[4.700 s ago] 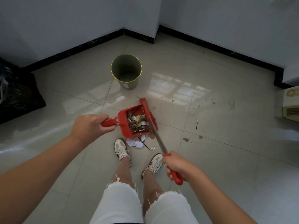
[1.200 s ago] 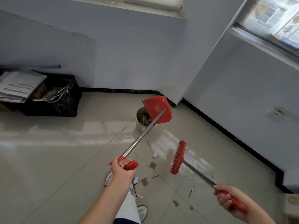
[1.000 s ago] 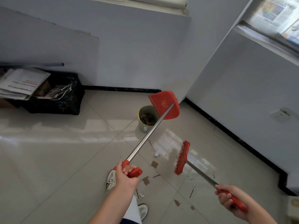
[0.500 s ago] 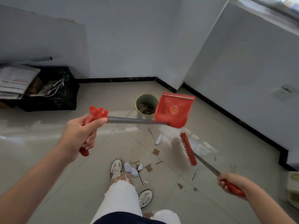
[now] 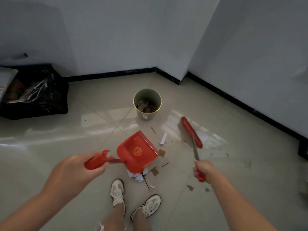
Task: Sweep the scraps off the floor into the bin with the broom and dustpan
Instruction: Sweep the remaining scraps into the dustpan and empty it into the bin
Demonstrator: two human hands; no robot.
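Running from hand toward bin, broom (image 5: 191,132) upright-ish.

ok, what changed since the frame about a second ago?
The dustpan, then tipped over the bin, has swung back down near the feet, over the white scraps. The broom head dropped closer to the floor. Unchanged: left hand on the dustpan, right hand on the broom, bin in place.
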